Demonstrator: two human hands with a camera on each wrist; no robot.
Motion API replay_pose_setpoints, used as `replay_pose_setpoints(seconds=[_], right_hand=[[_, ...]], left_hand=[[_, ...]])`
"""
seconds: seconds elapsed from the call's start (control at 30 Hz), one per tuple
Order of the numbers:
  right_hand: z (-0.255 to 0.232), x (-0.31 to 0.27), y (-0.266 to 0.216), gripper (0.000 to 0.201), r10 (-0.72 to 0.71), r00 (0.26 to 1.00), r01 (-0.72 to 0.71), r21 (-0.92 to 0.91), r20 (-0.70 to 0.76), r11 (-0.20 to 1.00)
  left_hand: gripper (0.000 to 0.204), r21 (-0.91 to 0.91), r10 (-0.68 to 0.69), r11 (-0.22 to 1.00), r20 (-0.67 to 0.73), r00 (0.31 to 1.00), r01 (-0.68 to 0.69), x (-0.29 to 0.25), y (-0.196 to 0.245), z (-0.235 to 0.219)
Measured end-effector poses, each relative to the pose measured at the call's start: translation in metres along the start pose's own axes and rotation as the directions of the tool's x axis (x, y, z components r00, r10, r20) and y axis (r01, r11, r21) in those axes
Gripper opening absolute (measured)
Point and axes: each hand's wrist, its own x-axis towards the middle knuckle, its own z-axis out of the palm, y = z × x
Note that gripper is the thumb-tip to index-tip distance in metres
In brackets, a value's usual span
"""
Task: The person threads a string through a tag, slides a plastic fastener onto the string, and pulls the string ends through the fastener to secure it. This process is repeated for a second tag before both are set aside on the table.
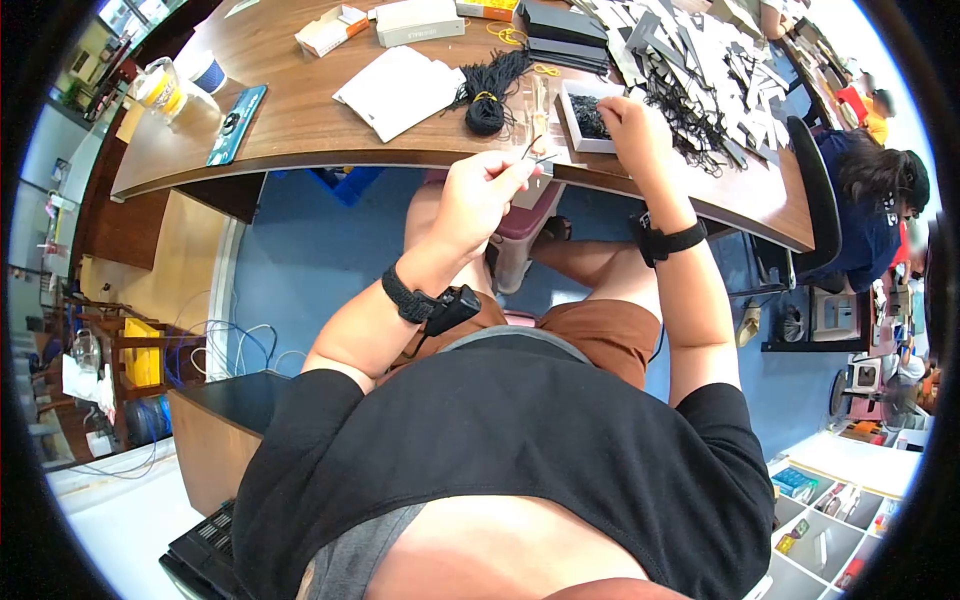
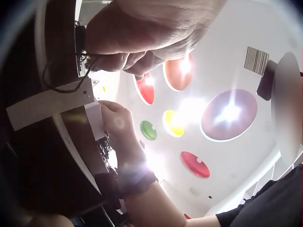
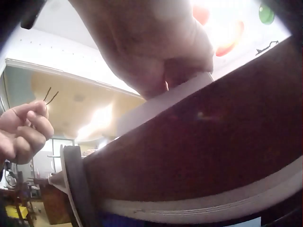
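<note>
My left hand (image 1: 482, 200) pinches a thin black cord (image 1: 532, 150) between thumb and fingertips, above the table's front edge. The cord (image 2: 66, 91) hangs in a loop in the left wrist view, beside a pale strip with a small hole (image 2: 47, 105); whether they are joined I cannot tell. Two cord ends (image 3: 52, 96) stick up from the left hand (image 3: 26, 135) in the right wrist view. My right hand (image 1: 640, 135) has its fingertips down in a white box (image 1: 597, 145) of small black pieces (image 1: 588, 115). What those fingertips touch is hidden.
A tied bundle of black cord (image 1: 486, 112) and white sheets (image 1: 398, 92) lie left of the box. Black and white strips (image 1: 700, 70) are heaped to its right. Further left are a phone-like blue item (image 1: 237, 125) and a clear jug (image 1: 165, 95). Someone sits at the right.
</note>
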Motion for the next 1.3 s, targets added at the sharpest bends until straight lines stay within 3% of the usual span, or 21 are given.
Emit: replay_pose_setpoints(seconds=[0.2, 0.27, 0.33, 0.4, 0.5, 0.83, 0.93, 1.03, 1.27, 1.3], right_hand=[[-0.004, -0.003, -0.002, 0.017, -0.036, 0.949, 0.073, 0.110, -0.314, 0.991], [-0.018, -0.009, -0.010, 0.015, 0.138, 0.985, -0.082, 0.429, -0.100, 0.899], [-0.033, -0.022, -0.022, 0.015, 0.188, 0.957, -0.290, 0.731, 0.221, 0.618], [-0.056, -0.040, -0.046, 0.012, 0.069, 0.876, -0.477, 0.836, 0.477, 0.273], [-0.061, -0.054, -0.056, 0.011, -0.071, 0.827, -0.534, 0.818, 0.558, 0.215], [-0.064, -0.057, -0.064, 0.012, -0.063, 0.763, -0.615, 0.753, 0.643, 0.236], [-0.056, -0.060, -0.062, 0.013, -0.089, 0.764, -0.620, 0.764, 0.640, 0.178], [-0.054, -0.060, -0.061, 0.012, -0.127, 0.741, -0.649, 0.752, 0.659, 0.118], [-0.054, -0.058, -0.056, 0.013, -0.194, 0.743, -0.659, 0.751, 0.641, -0.044], [-0.055, -0.059, -0.058, 0.013, -0.183, 0.740, -0.661, 0.750, 0.647, -0.023]], left_hand=[[0.016, 0.038, 0.021, 0.999, -0.038, 0.999, -0.020, -0.004, 0.000, 0.007], [0.015, 0.076, 0.075, 0.995, -0.059, 0.995, -0.071, -0.005, 0.002, 0.010], [0.015, 0.122, 0.150, 0.982, -0.068, 0.986, -0.141, -0.005, 0.003, 0.011], [0.014, 0.179, 0.177, 0.970, -0.063, 0.982, -0.164, -0.005, 0.004, 0.011], [0.014, 0.189, 0.194, 0.965, -0.045, 0.980, -0.183, -0.007, 0.006, 0.015], [0.013, 0.164, 0.183, 0.970, 0.000, 0.983, -0.181, -0.014, 0.009, 0.021], [0.013, 0.179, 0.258, 0.950, 0.017, 0.966, -0.257, -0.010, 0.002, 0.019], [0.014, 0.190, 0.132, 0.973, 0.006, 0.991, -0.131, -0.014, 0.010, 0.019], [0.014, 0.139, 0.128, 0.982, 0.020, 0.992, -0.130, -0.017, 0.015, 0.020], [0.014, 0.148, 0.124, 0.981, 0.018, 0.992, -0.126, -0.018, 0.015, 0.020]])
